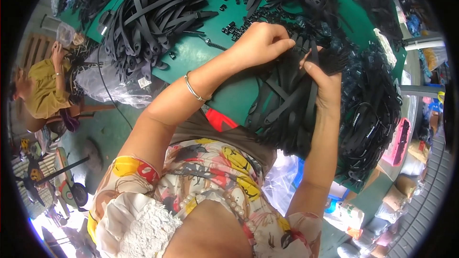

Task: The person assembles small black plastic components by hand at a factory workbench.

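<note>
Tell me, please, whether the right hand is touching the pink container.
Apart: the head view shows the right hand well away from the pink container, black straps lying between them.

Straps (285,107) heaped on the desk (179,61)
The left heap (146,21) and right heap (368,114) lie apart, clips (233,29) between them.

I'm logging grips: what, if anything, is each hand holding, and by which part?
The right hand appears to pinch a black strap near its far end; whether the left hand holds anything cannot be told.
</note>
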Motion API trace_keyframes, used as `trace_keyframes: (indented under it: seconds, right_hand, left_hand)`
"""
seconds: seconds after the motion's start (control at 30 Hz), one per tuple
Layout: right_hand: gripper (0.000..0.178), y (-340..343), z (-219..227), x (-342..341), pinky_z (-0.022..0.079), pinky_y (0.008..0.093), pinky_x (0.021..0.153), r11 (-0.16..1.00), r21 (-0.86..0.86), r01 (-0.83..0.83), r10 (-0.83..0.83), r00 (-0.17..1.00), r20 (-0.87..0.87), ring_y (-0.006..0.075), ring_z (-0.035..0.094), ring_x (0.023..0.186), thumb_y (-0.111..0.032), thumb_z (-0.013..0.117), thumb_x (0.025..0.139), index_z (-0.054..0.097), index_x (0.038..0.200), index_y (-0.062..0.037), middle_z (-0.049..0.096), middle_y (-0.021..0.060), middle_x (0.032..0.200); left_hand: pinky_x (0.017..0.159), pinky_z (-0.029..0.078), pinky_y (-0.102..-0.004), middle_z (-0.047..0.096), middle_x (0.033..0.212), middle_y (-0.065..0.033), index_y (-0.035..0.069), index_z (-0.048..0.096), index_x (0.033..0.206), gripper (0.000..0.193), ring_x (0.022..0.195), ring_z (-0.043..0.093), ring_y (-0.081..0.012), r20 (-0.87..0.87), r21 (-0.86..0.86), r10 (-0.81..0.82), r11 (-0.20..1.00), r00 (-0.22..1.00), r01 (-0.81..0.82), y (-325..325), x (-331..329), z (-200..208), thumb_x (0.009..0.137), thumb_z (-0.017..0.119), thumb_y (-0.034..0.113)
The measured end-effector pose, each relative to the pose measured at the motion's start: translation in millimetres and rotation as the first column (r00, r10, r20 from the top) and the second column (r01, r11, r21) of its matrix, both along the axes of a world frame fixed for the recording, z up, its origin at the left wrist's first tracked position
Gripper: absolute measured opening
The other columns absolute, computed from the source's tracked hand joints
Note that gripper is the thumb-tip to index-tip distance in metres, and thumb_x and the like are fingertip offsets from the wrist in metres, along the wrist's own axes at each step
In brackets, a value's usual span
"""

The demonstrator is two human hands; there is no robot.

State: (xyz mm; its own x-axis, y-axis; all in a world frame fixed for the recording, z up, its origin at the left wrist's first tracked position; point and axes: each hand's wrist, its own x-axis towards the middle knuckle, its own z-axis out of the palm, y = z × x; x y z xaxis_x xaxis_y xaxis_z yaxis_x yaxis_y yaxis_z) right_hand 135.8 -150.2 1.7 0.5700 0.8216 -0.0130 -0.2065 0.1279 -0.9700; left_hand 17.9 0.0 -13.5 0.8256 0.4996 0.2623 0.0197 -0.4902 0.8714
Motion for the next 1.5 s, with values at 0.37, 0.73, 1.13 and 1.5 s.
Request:
trace_keyframes:
  seconds: [0.37,0.73,1.13,1.5]
  right_hand:
    - [0.033,0,-1,-1,0.05,0.0292,0.071,0.998,-0.047,0.033,-0.031,0.999,0.042,0.0181,0.061,0.075,0.003,0.061,0.072,0.052,0.103,0.002,0.06,0.0094,0.086]
    - [0.017,3,4,-7,0.049,0.0256,0.069,0.999,-0.022,0.047,-0.046,0.998,0.039,0.0124,0.06,0.072,0.006,0.058,0.072,0.057,0.088,0.001,0.061,0.0057,0.081]
    - [0.025,3,-4,-6,0.048,0.0243,0.066,0.997,-0.049,0.059,-0.049,0.981,0.186,0.0111,0.059,0.07,0.005,0.063,0.07,0.056,0.094,0.0011,0.061,0.0044,0.082]
    - [0.026,3,-8,-6,0.047,0.0225,0.069,0.987,-0.118,0.108,-0.072,0.958,0.276,0.0085,0.058,0.075,0.003,0.068,0.069,0.059,0.093,0.0,0.062,0.0019,0.085]
  left_hand:
    - [0.062,0.047,-0.0314,0.06,0.075,-0.0064,0.006,0.064,0.086,0.019,0.07,0.059,-0.0208,-0.174,0.401,0.03,0.915,0.984,0.043,35,-21,9,0.068,0.068,0.009]
    - [0.064,0.048,-0.0324,0.059,0.078,-0.0058,0.006,0.063,0.085,0.017,0.072,0.059,-0.0223,-0.066,0.59,0.112,0.806,0.992,-0.052,20,-15,2,0.07,0.069,0.01]
    - [0.054,0.041,-0.0185,0.061,0.074,-0.0005,0.004,0.061,0.087,0.017,0.062,0.054,-0.0064,0.052,-0.715,-0.204,0.675,0.978,0.179,3,-6,11,0.074,0.071,0.007]
    - [0.058,0.042,-0.0172,0.058,0.074,0.0026,0.002,0.06,0.087,0.017,0.066,0.052,-0.0026,0.15,-0.594,-0.155,0.775,0.976,0.214,-6,-2,10,0.073,0.07,0.0]
